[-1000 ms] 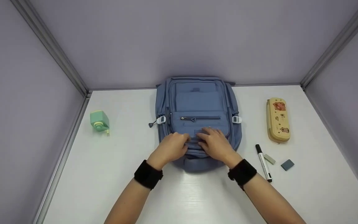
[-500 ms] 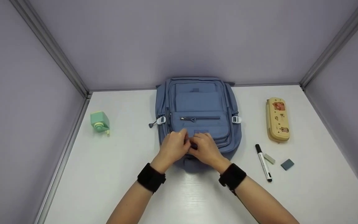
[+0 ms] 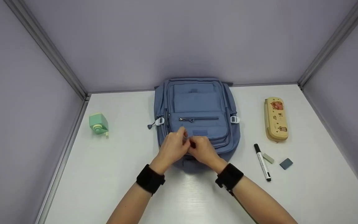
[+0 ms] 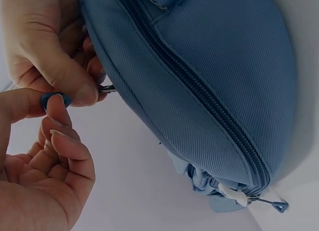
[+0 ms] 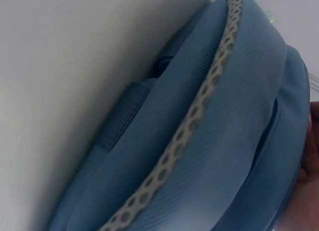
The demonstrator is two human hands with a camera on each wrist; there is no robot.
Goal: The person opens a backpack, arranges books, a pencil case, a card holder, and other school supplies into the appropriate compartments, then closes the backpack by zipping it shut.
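White table (image 3: 110, 174) between lilac walls (image 3: 179, 40) carries your blue fabric backpack (image 3: 197, 105); your left hand (image 3: 172, 147) and right hand (image 3: 202, 151) pinch its zipper pulls (image 4: 52, 97) together.

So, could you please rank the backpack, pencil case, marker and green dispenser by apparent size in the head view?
1. Backpack
2. Pencil case
3. Marker and green dispenser: too alike to rank; the marker is longer, the dispenser bulkier.
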